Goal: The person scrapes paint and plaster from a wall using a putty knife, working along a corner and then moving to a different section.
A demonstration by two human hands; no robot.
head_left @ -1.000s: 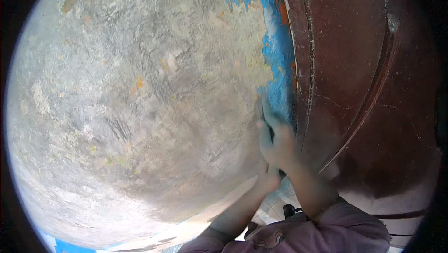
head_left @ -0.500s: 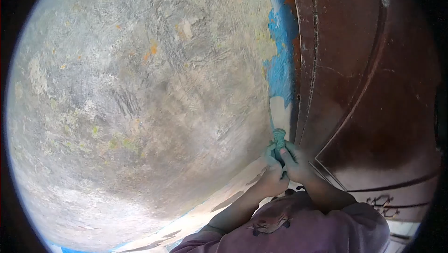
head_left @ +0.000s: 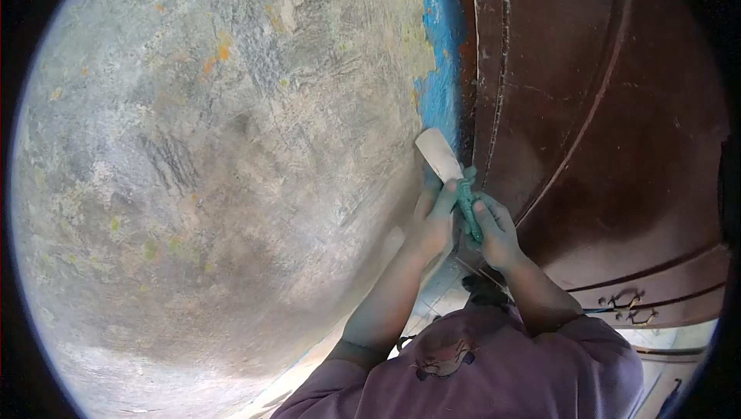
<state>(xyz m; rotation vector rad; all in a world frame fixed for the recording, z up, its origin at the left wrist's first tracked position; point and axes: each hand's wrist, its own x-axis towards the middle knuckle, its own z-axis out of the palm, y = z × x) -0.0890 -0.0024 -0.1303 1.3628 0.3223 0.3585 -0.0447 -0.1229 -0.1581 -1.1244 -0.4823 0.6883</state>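
Observation:
Both hands are on a scraper. It has a flat, pale blade (head_left: 438, 154) and a bumpy green handle (head_left: 468, 209). My left hand (head_left: 434, 222) is closed around the spot where blade and handle meet, its thumb along the tool. Lower down, my right hand (head_left: 498, 235) grips the handle from the right, with the thumb lying over it. The blade tilts up and to the left, its tip in front of the edge of a blue paint strip (head_left: 442, 98). Whether that tip touches the wall I cannot tell.
A rough grey wall (head_left: 231, 187) with patchy, scraped paint fills the left side. To the right stands dark brown wooden furniture (head_left: 587, 125) with metal handles (head_left: 625, 299) low down. Between them runs a narrow gap. My purple shirt (head_left: 509, 373) shows at the bottom.
The scraper has tipped from nearly upright to a leftward lean, and both hands have risen with it. My hands are farther apart on the tool. The view has shifted slightly.

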